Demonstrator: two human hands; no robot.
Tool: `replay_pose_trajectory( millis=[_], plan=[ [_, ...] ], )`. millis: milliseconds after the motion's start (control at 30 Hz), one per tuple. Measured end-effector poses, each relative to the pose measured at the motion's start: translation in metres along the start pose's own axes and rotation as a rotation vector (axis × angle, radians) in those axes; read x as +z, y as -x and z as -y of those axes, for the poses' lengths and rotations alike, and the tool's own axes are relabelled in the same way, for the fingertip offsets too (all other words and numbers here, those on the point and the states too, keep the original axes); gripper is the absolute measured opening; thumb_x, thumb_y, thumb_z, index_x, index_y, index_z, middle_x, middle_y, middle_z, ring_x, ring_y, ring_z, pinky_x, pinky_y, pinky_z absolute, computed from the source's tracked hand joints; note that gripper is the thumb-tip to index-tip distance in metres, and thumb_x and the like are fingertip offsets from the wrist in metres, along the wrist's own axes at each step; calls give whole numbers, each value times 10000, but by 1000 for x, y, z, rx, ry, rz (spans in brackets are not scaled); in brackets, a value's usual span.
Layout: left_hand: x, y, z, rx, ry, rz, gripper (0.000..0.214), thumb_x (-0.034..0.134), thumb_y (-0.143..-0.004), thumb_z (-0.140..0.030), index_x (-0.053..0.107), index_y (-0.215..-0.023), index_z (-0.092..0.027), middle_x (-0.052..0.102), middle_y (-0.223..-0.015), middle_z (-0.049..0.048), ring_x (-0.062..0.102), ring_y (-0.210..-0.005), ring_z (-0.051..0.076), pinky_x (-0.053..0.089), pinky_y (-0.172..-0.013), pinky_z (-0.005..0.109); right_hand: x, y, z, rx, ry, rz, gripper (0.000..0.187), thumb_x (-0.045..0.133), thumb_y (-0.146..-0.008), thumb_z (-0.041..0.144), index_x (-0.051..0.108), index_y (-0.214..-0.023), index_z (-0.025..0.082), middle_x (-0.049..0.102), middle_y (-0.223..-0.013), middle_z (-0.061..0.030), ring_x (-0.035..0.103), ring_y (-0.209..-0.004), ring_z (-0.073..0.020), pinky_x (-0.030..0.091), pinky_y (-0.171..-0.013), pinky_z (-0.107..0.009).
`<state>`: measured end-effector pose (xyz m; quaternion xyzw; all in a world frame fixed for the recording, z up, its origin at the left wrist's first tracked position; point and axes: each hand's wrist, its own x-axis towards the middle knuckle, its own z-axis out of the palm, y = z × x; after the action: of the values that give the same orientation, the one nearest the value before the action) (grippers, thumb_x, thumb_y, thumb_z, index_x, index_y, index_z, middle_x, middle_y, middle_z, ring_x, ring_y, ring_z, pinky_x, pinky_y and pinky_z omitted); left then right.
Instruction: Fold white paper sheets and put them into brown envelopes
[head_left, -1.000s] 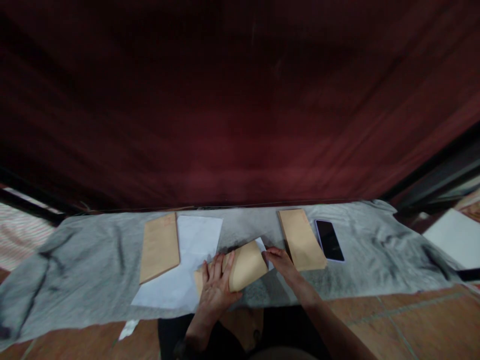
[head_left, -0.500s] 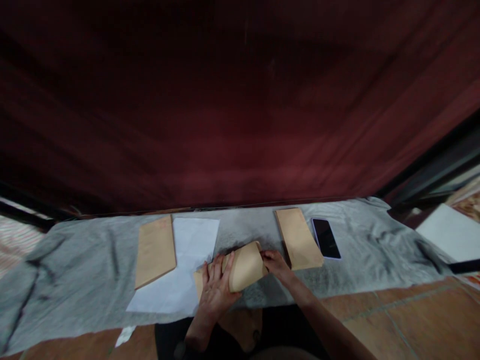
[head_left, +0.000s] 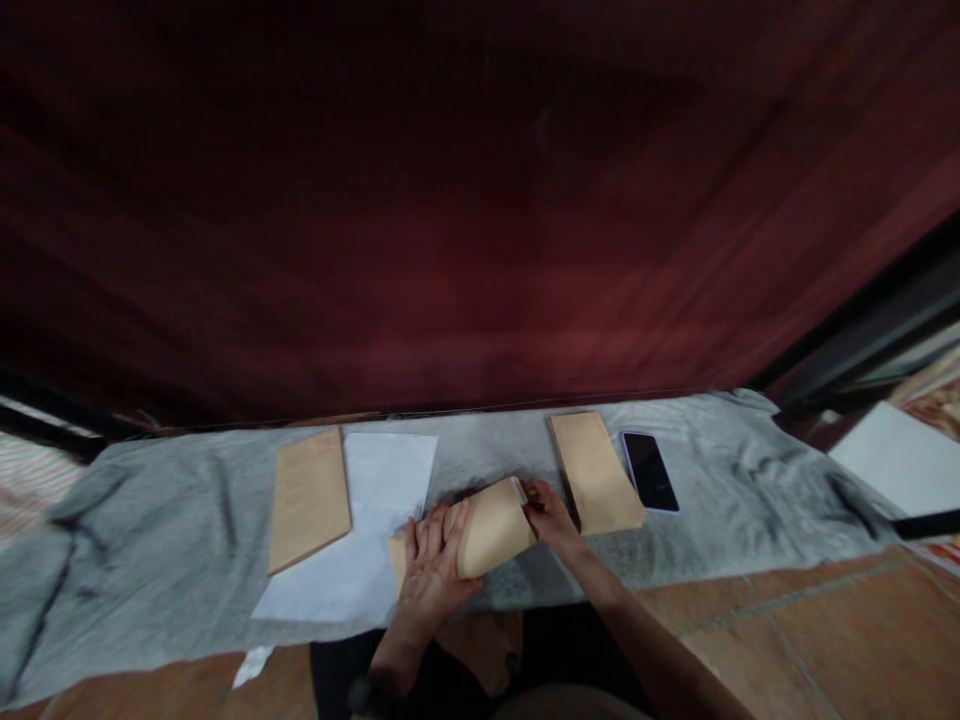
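Left hand (head_left: 431, 568): it is lying flat on the brown envelope (head_left: 491, 525), with the fingers stretched out and spread, pressing it down.
Right hand (head_left: 551, 512): its fingers are bending together and pinching the right end of the envelope, where a white paper edge (head_left: 517, 488) is showing.
Envelope place: it is lying tilted on the grey cloth (head_left: 187, 540), between the white sheets (head_left: 382, 480) and the right envelope pile (head_left: 595, 470).
Around: a left envelope pile (head_left: 309, 497) is overlapping the sheets; a phone (head_left: 649, 470) is resting just beside the right pile.
Behind: a red curtain (head_left: 480, 220) is hanging.
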<state>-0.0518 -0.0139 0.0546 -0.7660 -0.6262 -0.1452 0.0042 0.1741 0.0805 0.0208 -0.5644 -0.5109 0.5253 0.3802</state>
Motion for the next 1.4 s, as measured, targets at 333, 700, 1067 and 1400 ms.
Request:
replay_pose_trajectory(
  millis=[333, 700, 1067, 1400],
  plan=[
    [-4, -6, -1, 23, 0, 29, 1066, 763, -649, -332, 254, -1579, -216, 415, -1534, 192, 358, -1437, 402, 151, -1197, 630, -9, 4, 6, 79, -99, 117, 202, 703, -665, 397, 704, -664, 195, 666, -622, 0, 605, -641, -190, 462, -614, -298],
    [-13, -13, -6, 46, -14, 108, 1075, 806, -706, -411, 207, -1590, -280, 229, -1661, 169, 220, -1521, 388, 197, -1187, 658, -11, 13, 9, 105, -204, 77, 240, 702, -615, 428, 697, -687, 199, 687, -659, -7, 616, -685, -205, 455, -663, -307],
    [4, -12, -44, 175, -47, 94, 673, 519, -979, -302, 222, -1583, -324, 177, -1692, 71, 187, -1546, 283, 191, -1229, 578, 2, 35, -2, 172, -366, -26, 373, 686, -678, 478, 681, -968, 244, 758, -952, -62, 701, -832, -256, 544, -662, -334],
    [22, -1, -51, 209, 40, 104, 619, 433, -1012, -349, 214, -1588, -293, 254, -1670, 83, 223, -1535, 261, 124, -1238, 569, -15, 61, 8, 294, -275, 139, 450, 814, -645, 473, 724, -1002, 215, 768, -860, -58, 712, -709, -257, 581, -617, -366]
  ],
)
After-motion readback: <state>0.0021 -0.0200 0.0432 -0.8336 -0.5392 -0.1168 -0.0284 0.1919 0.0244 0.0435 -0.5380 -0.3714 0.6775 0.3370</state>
